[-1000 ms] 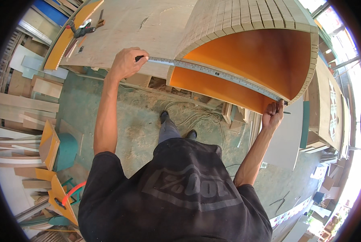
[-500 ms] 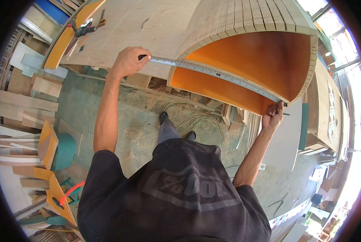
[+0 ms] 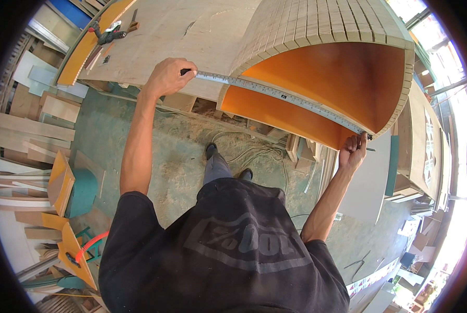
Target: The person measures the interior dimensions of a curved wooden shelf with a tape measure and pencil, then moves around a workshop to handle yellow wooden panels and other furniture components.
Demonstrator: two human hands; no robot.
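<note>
A silver tape measure [image 3: 283,96] is stretched across the open front of a curved wooden cabinet [image 3: 317,32] with an orange interior. My left hand [image 3: 165,77] is closed around its left end, where a small black part shows between the fingers; the rest is hidden in the palm. At the cabinet's lower right corner, my right hand [image 3: 352,151] pinches the tape's other end. A thin dark stick [image 3: 370,149], its kind unclear, pokes out from the right fingers. The cabinet's outer shell has many parallel slits, and it rests on a wide wooden tabletop [image 3: 160,36].
A dark power tool [image 3: 109,35] and a wooden-handled tool [image 3: 133,25] lie on the far left of the tabletop. Cables [image 3: 254,152] trail over the floor. Stacked boards [image 3: 32,130] line the left side. A large wooden cabinet [image 3: 418,141] stands at the right.
</note>
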